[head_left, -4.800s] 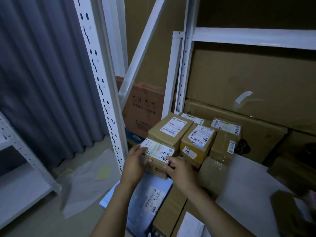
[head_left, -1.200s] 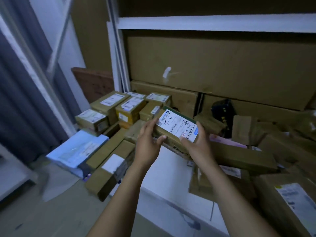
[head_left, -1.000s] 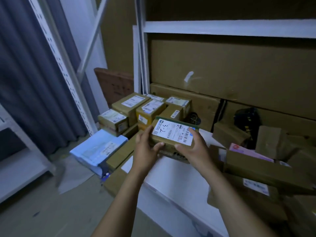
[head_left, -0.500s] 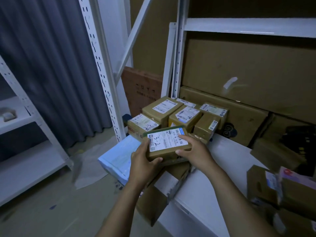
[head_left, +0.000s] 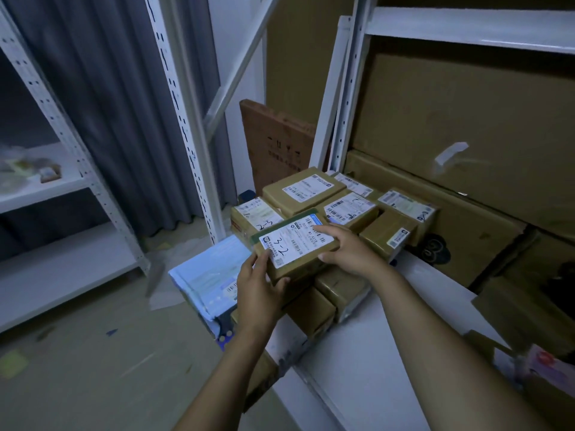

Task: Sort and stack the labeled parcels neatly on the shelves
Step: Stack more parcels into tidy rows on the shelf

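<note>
Carried leftward from the loose pile over the last second, the labelled parcel (head_left: 295,244) now hangs at the near edge of the sorted stack (head_left: 351,209), just in front of its boxes. Left of that stack, a blue mailer (head_left: 208,275) juts past the lip of the shelf board (head_left: 357,353). The left hand (head_left: 259,293) clasps the parcel's near corner, thumb on the label. The right hand (head_left: 350,251) pinches its far side, keeping the label upward, likely so it can be read. The stack's front looks crowded; bare board right of it seems the freer room.
</note>
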